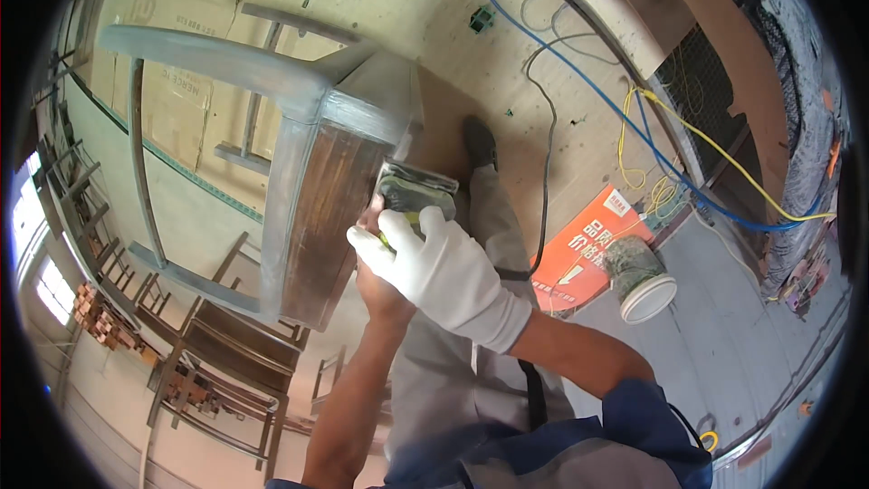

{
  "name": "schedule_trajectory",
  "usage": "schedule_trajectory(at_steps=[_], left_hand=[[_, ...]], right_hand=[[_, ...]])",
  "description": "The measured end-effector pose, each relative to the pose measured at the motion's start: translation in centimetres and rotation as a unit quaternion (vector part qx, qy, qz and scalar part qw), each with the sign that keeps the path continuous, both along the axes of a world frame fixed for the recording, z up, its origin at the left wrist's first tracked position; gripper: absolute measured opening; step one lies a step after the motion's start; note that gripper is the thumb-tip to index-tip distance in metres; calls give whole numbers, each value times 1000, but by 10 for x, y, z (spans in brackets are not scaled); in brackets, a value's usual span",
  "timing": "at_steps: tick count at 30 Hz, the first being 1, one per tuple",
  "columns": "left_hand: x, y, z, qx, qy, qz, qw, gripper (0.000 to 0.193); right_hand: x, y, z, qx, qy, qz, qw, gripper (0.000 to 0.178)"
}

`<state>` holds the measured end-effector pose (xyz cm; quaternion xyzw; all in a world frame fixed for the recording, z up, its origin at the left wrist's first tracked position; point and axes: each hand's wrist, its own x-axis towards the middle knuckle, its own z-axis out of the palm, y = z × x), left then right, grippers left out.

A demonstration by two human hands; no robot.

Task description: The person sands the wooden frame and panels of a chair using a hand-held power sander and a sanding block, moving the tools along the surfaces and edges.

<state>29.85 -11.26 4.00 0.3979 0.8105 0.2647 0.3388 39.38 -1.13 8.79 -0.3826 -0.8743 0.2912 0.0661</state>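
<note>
A wooden chair (299, 100) with a curved, grey-coated frame lies tipped in front of me on the left. Its brown wooden panel (328, 217) faces my hands. My right hand (434, 258), in a white glove, is closed round a handheld power sander (416, 199) with a dark, flat, rectangular pad. The sander is beside the panel's edge, near the grey corner; whether it touches the wood I cannot tell. My bare left hand (385, 294) is closed at the sander's near side. The glove hides most of its fingers.
A black cable (550, 136) runs across the floor beside my leg. To the right lie an orange printed sheet (579, 249), a tipped, stained white bucket (650, 297), a blue hose (588, 81) and yellow cord (715, 131). More wooden chair frames (226, 353) stand at the left.
</note>
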Motion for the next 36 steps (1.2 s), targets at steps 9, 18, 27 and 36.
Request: schedule_trajectory(at_steps=[9,18,27,36], left_hand=[[9,11,5,-94,139,-77,983,55],[3,6,13,-128,31,-3,991,63],[-34,-105,29,-165,41,25,985,69],[-61,-153,16,18,2,-36,999,80]], right_hand=[[10,5,-8,31,19,10,999,28],[5,0,-11,16,42,-17,999,38],[-43,-127,-9,-3,9,31,999,40],[-59,-160,0,64,-69,38,995,48]])
